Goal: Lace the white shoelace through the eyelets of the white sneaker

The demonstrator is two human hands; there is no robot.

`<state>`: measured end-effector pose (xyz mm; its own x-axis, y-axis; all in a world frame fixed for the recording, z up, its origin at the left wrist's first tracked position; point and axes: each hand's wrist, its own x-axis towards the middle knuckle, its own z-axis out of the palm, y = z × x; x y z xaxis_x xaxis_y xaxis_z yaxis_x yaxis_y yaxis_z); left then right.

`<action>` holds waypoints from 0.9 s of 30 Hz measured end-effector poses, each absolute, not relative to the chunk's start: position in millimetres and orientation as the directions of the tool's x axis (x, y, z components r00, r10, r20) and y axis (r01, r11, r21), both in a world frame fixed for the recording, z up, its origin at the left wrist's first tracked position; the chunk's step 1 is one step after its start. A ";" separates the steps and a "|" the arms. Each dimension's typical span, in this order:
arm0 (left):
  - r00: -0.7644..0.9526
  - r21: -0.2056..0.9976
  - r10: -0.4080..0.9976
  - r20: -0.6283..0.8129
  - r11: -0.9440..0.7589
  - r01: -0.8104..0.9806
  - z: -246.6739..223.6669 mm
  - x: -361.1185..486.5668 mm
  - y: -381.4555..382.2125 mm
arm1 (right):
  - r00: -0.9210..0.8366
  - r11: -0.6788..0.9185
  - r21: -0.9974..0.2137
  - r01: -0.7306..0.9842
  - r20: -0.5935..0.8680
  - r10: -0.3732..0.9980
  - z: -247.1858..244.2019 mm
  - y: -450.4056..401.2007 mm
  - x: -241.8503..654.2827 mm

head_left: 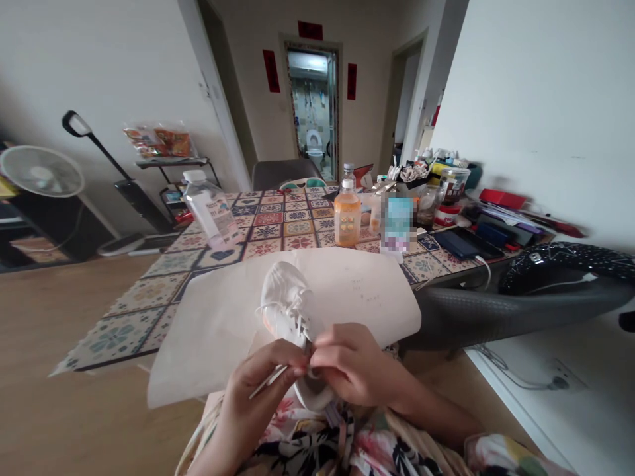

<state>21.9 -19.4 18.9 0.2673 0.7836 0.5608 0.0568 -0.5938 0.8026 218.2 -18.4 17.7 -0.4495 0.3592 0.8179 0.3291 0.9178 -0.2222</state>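
A white lace-up shoe point(285, 291) lies with its toe pointing away, partly on a large white paper sheet point(213, 317) and partly over my lap. My left hand point(268, 377) is closed at the shoe's upper, pinching a white lace between thumb and fingers, with a length of lace hanging beneath. Right beside it, my right hand point(347, 363) has its fingers curled at the shoe's opening, close against the left fingertips. What the right fingers hold is hidden. Loose laces show over the shoe's tongue.
Behind the paper, a patterned tablecloth point(268, 231) bears a clear bottle point(208, 211), an orange drink bottle point(347, 215) and a phone with a cable point(466, 243). Jars and boxes crowd the right side. A dark chair point(288, 172) stands at the far edge.
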 end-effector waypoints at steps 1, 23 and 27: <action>0.249 0.839 0.817 0.520 -0.544 0.034 18.9 23.1 -19.7 | -0.461 0.923 -0.165 0.348 0.827 0.322 16.0 -17.7 218.3; 0.063 0.719 0.994 0.094 -0.024 -0.695 16.7 -22.3 21.4 | -0.156 0.327 -0.720 -0.612 0.515 0.843 7.9 25.8 244.7; 0.128 0.923 0.982 0.142 -0.085 -0.375 1.0 -40.7 29.3 | -0.384 0.394 -0.821 -0.412 0.549 0.742 1.5 29.4 259.2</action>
<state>-40.7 29.3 1.0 0.1277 0.9816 0.1417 -0.3748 -0.0845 0.9233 259.2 29.4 1.5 -0.3839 0.7423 0.5491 -0.4121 0.3944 -0.8213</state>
